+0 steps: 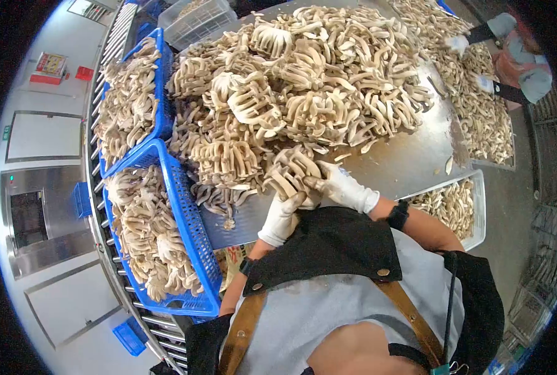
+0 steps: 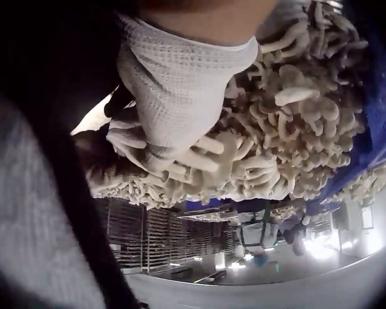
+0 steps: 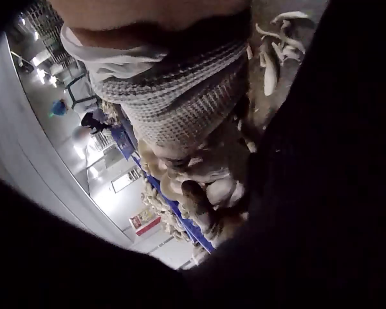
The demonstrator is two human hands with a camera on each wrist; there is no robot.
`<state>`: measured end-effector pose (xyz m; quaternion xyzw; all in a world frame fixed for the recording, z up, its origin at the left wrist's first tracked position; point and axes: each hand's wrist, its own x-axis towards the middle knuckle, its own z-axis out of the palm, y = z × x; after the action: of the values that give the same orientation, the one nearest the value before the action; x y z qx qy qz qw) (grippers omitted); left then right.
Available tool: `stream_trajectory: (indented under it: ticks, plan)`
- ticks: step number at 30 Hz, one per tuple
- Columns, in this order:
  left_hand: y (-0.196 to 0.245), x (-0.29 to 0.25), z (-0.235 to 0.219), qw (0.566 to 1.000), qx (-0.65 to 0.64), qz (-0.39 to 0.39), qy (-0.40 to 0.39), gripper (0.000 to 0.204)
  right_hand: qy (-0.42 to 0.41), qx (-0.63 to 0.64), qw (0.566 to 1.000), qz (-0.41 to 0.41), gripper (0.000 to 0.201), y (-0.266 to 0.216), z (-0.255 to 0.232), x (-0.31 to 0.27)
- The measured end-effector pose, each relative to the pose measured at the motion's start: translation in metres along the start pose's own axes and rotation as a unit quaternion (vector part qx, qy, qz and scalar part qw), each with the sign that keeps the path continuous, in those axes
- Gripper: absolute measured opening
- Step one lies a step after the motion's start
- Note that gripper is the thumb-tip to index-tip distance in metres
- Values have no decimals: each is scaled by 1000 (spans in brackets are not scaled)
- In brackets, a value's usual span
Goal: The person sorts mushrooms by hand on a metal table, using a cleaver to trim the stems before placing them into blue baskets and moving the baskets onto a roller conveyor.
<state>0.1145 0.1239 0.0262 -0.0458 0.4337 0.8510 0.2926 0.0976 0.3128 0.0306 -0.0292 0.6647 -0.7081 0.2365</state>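
In the head view a mushroom cluster [image 1: 291, 172] is held close to the apron, between two white-gloved hands. The left hand [image 1: 280, 220] grips its near lower side with curled fingers. From the right, the right hand [image 1: 344, 189] holds the same cluster, its fingertips dark. The left wrist view shows the left glove [image 2: 177, 90] beside piled mushrooms [image 2: 296, 122]. In the right wrist view the right glove [image 3: 180, 103] bends over pale stems [image 3: 222, 190], the fingers partly in shadow. A large heap of mushrooms [image 1: 310, 81] lies just beyond the hands.
Two blue baskets [image 1: 194, 240] of clusters stand at the left on a roller conveyor [image 1: 106, 219]. A white tub [image 1: 478, 209] of loose mushrooms is at the right, by the metal table [image 1: 410, 153]. Another person's gloved hands [image 1: 458, 45] work at the upper right.
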Motion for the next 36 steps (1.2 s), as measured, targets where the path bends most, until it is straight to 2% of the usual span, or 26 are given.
stream_trajectory:
  ticks: [3, 4, 5, 6, 7, 8, 10, 12, 14, 15, 16, 17, 18, 19, 21, 22, 24, 25, 26, 27, 30, 31, 32, 33, 35, 36]
  plan:
    - [-9, -4, 0, 995, -44, 2, 95, 45, 50, -141, 988, 30, 43, 13, -14, -10]
    - [-20, -3, -14, 990, -42, 56, 118, 42, 79, -187, 978, 41, 39, 20, -18, -12]
    - [-20, -3, -24, 992, -50, 33, 114, 43, 175, 45, 981, 64, 39, 24, -13, -17]
    - [-2, -4, -12, 992, -58, 11, 109, 44, 167, 90, 980, 53, 40, 27, -11, -16]
    - [5, -5, 12, 989, -5, 22, 145, 42, 158, 135, 977, 44, 42, 31, -7, -16]
    - [8, -4, 7, 968, 248, -29, -8, 53, 149, 182, 971, 37, 43, 31, -1, -18]
    - [0, -6, 17, 943, 331, 9, 14, 53, 114, -45, 991, -44, 37, 28, 12, -19]
    - [-13, 1, -6, 983, 170, -23, 65, 40, -1, 161, 984, 73, 44, 9, 0, -19]
    - [-24, 4, -32, 993, 45, 1, 112, 35, -65, 168, 983, 15, 36, 37, -19, -15]
    - [-14, 3, -24, 983, -14, 49, 174, 28, -85, 178, 980, 0, 33, 35, -24, -20]
    - [-9, 1, -13, 969, -117, 27, 217, 30, -105, 187, 977, -13, 30, 33, -27, -24]
    - [-10, -6, -17, 986, -45, 7, 158, 31, 46, 172, 981, 80, 24, 0, -4, -26]
    - [-10, -12, -21, 995, 28, -13, 96, 33, 44, 147, 987, 54, 22, 5, 4, -24]
    - [-10, -11, -22, 982, 156, -100, 47, 33, 43, 123, 991, 27, 21, 15, 11, -21]
    - [-15, -5, -20, 987, 126, -50, 89, 32, 28, 123, 986, 111, 30, 4, 9, -18]
    - [-17, -4, -20, 988, 111, -24, 109, 31, 12, 286, 957, 48, 43, 32, -3, -14]
    - [-8, -10, -17, 988, 111, -37, 101, 30, 35, 43, 998, -12, 47, 39, -9, -6]
    - [-6, -13, -17, 988, 109, -45, 97, 29, 8, 4, 999, -32, 44, 44, -9, -3]
    - [-14, -11, -13, 967, 229, -57, 93, 27, -19, -35, 998, -49, 41, 38, -2, -3]
    - [-14, -11, -19, 979, 175, -30, 105, 27, -48, -74, 994, -65, 38, 31, 2, -6]
    - [-16, -11, -39, 984, 17, 33, 176, 29, -25, -25, 999, 31, 35, 0, -6, -2]
    - [-16, -17, -40, 986, 84, -5, 146, 30, -118, -232, 958, -120, 38, 17, -11, 19]
    - [-16, -23, -42, 981, 151, -44, 113, 30, -168, -346, 918, 94, 43, -35, -5, 16]
    - [-19, -22, -47, 981, 146, -26, 128, 31, -223, -425, 871, 108, 47, -33, -12, 36]
    - [-25, -26, -56, 979, 118, -21, 168, 32, -200, -532, 822, 50, 52, -37, -13, 69]
    - [-24, -28, -59, 976, 105, -19, 188, 33, -163, -528, 833, 1, 42, -31, -6, 91]
